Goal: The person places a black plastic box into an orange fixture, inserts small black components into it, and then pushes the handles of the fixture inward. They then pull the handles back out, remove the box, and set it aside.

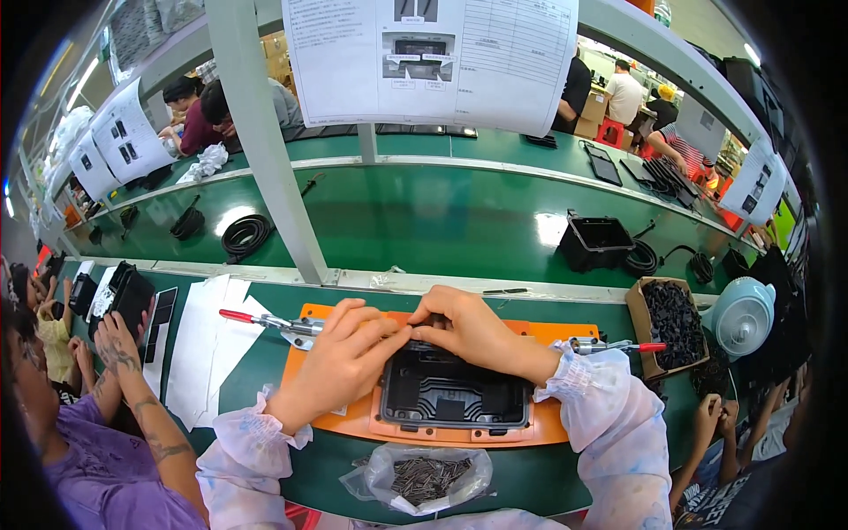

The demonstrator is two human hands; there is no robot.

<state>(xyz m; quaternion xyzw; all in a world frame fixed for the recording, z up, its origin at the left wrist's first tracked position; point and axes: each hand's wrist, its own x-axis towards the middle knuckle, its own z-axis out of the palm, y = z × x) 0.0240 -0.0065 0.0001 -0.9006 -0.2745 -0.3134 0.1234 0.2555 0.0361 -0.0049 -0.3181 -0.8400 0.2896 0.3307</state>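
Seemingly touching, left hand (340, 353), right hand (475, 332) at far edge of open housing (455, 387)

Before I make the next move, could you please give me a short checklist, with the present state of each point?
1. Black housing lying on the orange fixture: ok.
2. Both hands free: not ok; left hand and right hand meet at the housing's far edge.
3. Small part between the fingertips: cannot tell, the fingers hide it.
4. Red-handled clamps pressing on the housing: cannot tell, the contact is hidden.
5. Plastic bag of small metal pieces open and seemingly within reach: ok.
6. Cardboard box of black parts upright at the right: ok.
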